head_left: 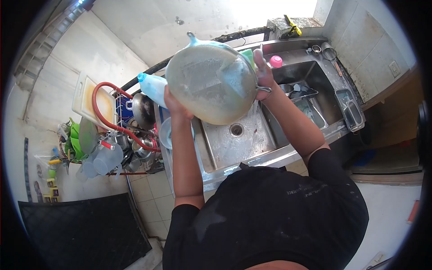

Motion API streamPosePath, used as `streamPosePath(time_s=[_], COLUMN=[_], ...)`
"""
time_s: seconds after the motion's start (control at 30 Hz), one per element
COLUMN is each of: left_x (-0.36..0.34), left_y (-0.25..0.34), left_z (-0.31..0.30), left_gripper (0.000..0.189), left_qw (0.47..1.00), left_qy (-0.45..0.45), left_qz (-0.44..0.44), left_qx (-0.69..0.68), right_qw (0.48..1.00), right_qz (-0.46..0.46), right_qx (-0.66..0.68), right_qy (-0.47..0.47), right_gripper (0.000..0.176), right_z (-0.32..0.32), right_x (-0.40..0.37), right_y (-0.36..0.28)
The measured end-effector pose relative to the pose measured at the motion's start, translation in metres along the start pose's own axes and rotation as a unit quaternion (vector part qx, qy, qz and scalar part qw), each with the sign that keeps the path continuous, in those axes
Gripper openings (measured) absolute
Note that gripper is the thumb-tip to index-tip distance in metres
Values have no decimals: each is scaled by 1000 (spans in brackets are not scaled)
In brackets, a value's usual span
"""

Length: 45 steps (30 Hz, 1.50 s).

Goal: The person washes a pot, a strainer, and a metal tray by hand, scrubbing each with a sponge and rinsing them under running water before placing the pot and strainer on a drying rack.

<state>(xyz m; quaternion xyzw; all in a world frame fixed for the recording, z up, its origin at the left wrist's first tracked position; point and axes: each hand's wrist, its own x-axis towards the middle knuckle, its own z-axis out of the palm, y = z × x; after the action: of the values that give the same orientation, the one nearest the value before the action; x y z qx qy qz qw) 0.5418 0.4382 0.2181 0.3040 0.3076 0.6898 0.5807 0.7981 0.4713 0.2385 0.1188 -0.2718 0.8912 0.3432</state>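
Note:
A large round mesh strainer [211, 83] is held up over the sink, its mesh facing me and streaked with bluish suds. My left hand [177, 104] grips its left rim, the fingers mostly hidden behind it. At the right rim is my right hand [264, 74], foamy, with a green sponge [247, 56] pressed between it and the strainer. The strainer's wire loop lies against this hand, near the wrist. Behind my left hand, a light-blue bottle [153, 87] with a blue cap leans to the left.
Below lies the left sink basin [238, 144] with its drain. The right basin [315, 76] holds metal containers and utensils. A pink cup [276, 61] sits at the back ledge. To the left, a dish rack holds a pot [143, 111], a red hose [101, 112] and a cutting board [92, 99].

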Motion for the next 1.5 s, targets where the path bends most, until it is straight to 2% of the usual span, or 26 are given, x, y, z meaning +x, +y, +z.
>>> streamPosePath(time_s=[0.07,0.1,0.13,0.17,0.23,0.27,0.3,0.33,0.37,0.4,0.43,0.5,0.53,0.57,0.6,0.63,0.77,0.87,0.93,1.07,1.13,1.17,1.3,1.37,1.43,1.5], left_x=[11,13,13,12,14,18,26,29,26,23,19,13,9,4,0,-2,-10,-11,-12,-16,-12,-9,-2,-3,-11,-8], left_y=[-8,-12,-15,-16,-17,-24,-35,-40,-40,-39,-39,-52,-56,-55,-53,-49,-32,-34,-34,-35,-34,-32,-24,-21,-18,-19], left_z=[-1,6,10,11,11,6,-3,-8,-6,-2,1,6,4,3,3,6,10,12,18,23,18,16,9,19,40,42], left_gripper=[45,45,44,44,44,44,44,45,45,46,47,49,51,51,52,54,48,55,53,49,46,46,47,48,51,53], left_qw=[996,997,985,985,998,998,984,950,950,946,941,935,927,927,959,980,981,977,978,973,967,967,967,972,961,960], left_qy=[-54,-53,-52,-51,-43,-39,-62,-86,-84,-87,-90,-77,-63,-61,-4,50,61,59,69,83,72,71,97,97,125,114], left_qz=[13,-43,-99,-95,-44,-38,-85,-131,-124,-136,-148,-126,-112,-112,-97,-80,-69,-53,-28,-13,74,73,101,99,102,111], left_qx=[75,-27,-129,-133,-12,-16,-145,-271,-275,-283,-289,-322,-352,-352,-265,-175,-170,-196,-195,-215,-233,-235,-211,-189,-226,-232], right_qw=[998,993,993,993,991,973,944,945,845,692,694,895,896,934,962,962,960,973,930,866,766,765,768,740,660,637], right_qz=[-27,-55,-88,-83,-91,-122,-151,-144,-187,-222,-220,-148,-147,-108,-69,-69,-110,-99,-126,-177,-144,-145,14,13,4,-52], right_qx=[48,98,17,15,-50,-149,-247,-249,-472,-666,-666,-352,-351,-271,-189,-191,-164,-66,-103,-170,-330,-331,-531,-584,-673,-706], right_qy=[16,32,79,79,87,125,160,156,169,169,163,230,229,208,185,185,197,200,329,436,532,532,357,333,334,304], right_gripper=[80,82,72,72,72,77,82,82,78,75,75,67,67,65,64,64,60,61,57,44,34,34,38,46,50,44], right_z=[2,4,28,35,48,33,12,8,6,7,6,0,-15,-37,-49,-34,-8,-5,-12,-60,-62,-58,-24,-4,-17,-16], right_x=[3,3,2,-3,-11,-19,-25,-27,-28,-26,-22,-9,-8,-11,-14,-11,-3,9,12,-5,-28,-37,-53,-37,-21,-15], right_y=[7,13,21,33,56,78,98,106,113,115,110,84,63,38,27,26,24,23,20,26,40,47,62,66,66,72])
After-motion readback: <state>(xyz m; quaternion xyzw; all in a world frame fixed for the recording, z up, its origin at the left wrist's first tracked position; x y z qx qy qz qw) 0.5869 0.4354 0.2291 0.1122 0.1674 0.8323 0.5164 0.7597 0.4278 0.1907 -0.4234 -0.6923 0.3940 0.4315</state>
